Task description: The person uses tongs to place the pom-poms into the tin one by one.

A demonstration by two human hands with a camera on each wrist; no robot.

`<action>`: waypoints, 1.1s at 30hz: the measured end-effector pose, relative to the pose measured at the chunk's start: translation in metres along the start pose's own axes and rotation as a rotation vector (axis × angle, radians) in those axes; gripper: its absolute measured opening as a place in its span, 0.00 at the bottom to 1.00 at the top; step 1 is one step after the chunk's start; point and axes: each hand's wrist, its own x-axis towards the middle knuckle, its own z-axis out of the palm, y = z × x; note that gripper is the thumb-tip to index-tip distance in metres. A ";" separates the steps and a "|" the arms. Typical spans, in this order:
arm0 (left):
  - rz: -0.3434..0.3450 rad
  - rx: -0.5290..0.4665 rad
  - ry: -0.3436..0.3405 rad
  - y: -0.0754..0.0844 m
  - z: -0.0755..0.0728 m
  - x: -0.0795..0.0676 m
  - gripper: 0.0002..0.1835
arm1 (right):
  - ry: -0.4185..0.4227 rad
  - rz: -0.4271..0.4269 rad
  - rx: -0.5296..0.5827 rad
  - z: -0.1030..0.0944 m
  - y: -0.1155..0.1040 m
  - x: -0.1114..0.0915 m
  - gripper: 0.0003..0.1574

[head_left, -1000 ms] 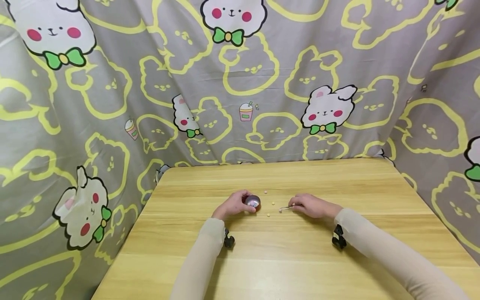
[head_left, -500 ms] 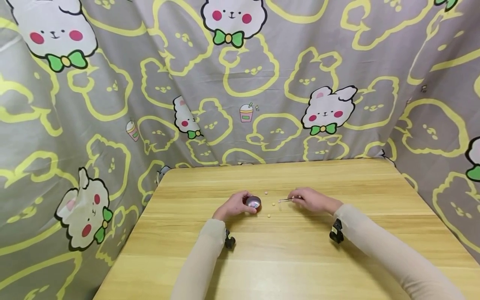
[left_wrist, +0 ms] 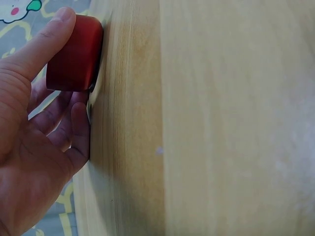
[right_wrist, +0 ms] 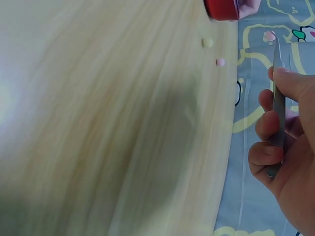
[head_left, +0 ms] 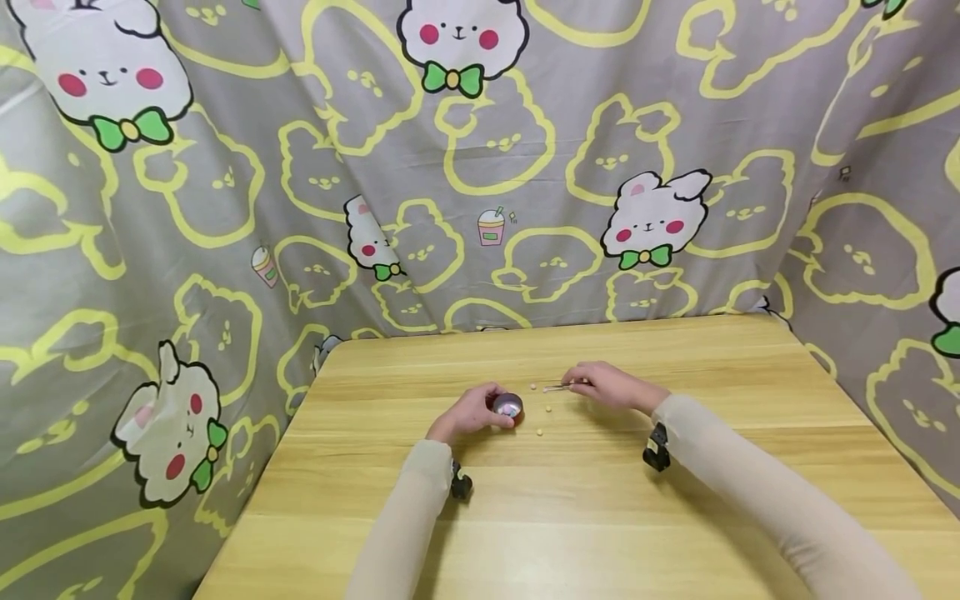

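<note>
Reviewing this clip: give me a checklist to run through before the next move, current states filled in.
1. Right hand holding the tweezers: ok, gripped in the fingers.
2. Small pinkish bead at the tweezer tips: ok, visible in the right wrist view.
3. Bead pinched securely: cannot tell, too small.
4. Left hand holding the red container: ok, fingers and thumb around it.
5. Container mouth uncovered: ok, its shiny inside shows in the head view.
6. Tips above the container: not ok, they're off to its right.
</note>
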 end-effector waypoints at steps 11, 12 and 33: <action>-0.002 -0.023 0.008 0.001 -0.002 -0.002 0.26 | -0.008 -0.069 -0.007 0.003 -0.011 0.025 0.09; -0.002 -0.021 0.009 0.002 -0.002 -0.002 0.26 | -0.005 -0.080 -0.006 0.003 -0.012 0.026 0.09; 0.024 -0.017 -0.001 0.000 0.000 0.001 0.25 | -0.086 -0.104 0.009 0.019 -0.028 0.046 0.10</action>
